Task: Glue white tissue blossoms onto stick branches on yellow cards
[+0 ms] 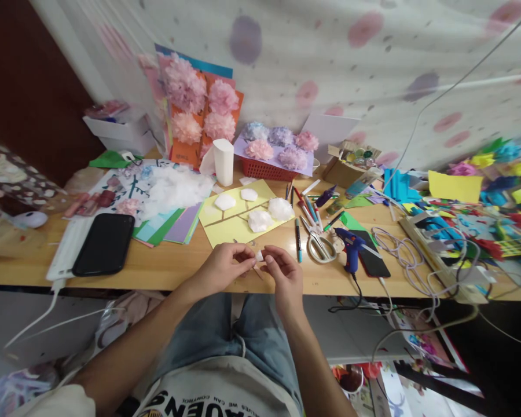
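My left hand [228,263] and my right hand [282,275] meet over the table's front edge, fingertips pinched on a small white tuft [259,255] that looks like cotton or tissue. Just beyond them lies a yellow sheet [226,231] with brown branch lines. White paper shapes [224,201] sit on its left part. Two fluffy cotton puffs [259,220] rest on its right side. A dark marker [298,240] and white-handled scissors [321,248] lie to the right of my right hand.
A blue glue gun [351,250] stands near a phone [371,255] and tangled cables [410,260] at right. Loose cotton [173,186] and coloured paper [180,223] lie left, beside a black tablet-like device [104,244]. Tissue flowers [260,149] top a red basket [269,170] behind.
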Demonstrator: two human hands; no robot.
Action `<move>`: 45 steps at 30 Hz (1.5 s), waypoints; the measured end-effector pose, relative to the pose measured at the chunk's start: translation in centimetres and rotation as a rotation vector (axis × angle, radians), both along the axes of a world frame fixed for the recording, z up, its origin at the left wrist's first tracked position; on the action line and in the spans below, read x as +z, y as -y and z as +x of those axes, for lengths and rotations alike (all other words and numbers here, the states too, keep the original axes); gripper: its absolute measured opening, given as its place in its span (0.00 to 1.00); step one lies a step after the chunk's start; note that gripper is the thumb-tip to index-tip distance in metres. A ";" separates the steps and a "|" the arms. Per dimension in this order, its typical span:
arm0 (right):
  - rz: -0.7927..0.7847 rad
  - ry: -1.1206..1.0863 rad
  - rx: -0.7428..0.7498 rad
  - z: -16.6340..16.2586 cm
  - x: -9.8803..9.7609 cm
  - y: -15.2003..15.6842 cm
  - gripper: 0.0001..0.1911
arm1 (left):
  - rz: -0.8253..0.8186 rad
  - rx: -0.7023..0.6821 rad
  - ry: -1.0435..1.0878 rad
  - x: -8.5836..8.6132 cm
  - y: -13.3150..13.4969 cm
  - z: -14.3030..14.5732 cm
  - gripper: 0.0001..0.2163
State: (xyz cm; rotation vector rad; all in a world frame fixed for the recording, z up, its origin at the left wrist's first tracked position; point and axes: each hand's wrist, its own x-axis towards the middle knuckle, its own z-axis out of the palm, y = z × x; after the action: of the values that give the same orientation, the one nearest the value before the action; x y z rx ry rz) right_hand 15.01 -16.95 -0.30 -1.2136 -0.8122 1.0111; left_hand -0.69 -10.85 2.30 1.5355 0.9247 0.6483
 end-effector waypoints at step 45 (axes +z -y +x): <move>0.026 0.508 -0.120 3.0 -0.8 -3.5 0.11 | 0.371 0.034 -0.220 -0.8 -7.2 2.5 0.05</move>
State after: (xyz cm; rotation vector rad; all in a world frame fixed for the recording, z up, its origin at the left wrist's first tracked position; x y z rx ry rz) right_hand 18.06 -13.45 -1.12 -1.5030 -1.1243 0.5946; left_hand 1.77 -3.66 1.49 1.9545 1.0380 0.7137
